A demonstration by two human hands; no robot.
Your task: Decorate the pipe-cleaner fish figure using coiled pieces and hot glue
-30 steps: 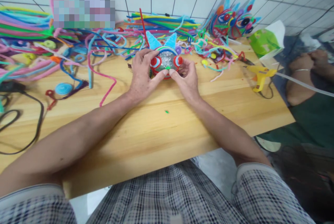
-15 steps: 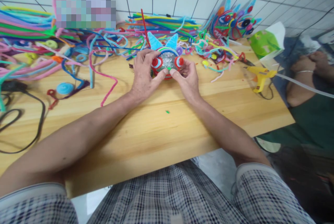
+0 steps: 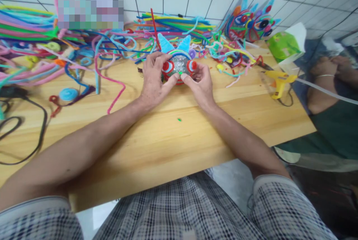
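A pipe-cleaner mask [image 3: 181,63] with pointed blue ears, round red-and-white eyes and a shiny grey middle stands at the centre of the table. My left hand [image 3: 157,76] grips its left side, fingers behind and thumb on the lower front. On the other side my right hand [image 3: 201,83] is closed round the edge, its thumb beside the left one. Between the thumb tips shows a small green piece [image 3: 180,73] at the mask's lower middle. Another green scrap [image 3: 179,120] lies on the wood nearer to me. My fingertips behind the mask are hidden.
Heaps of pipe cleaners [image 3: 28,31] line the back. Finished-looking masks [image 3: 248,24] lean on the tiled wall at right. A yellow glue gun [image 3: 279,79] lies near a green packet [image 3: 283,46]. A black cable [image 3: 41,135] loops at left. Another person's hands [image 3: 332,68] show at the far right.
Both hands keep the same hold on the mask. The view has shifted very slightly; nothing else has visibly moved on the table.
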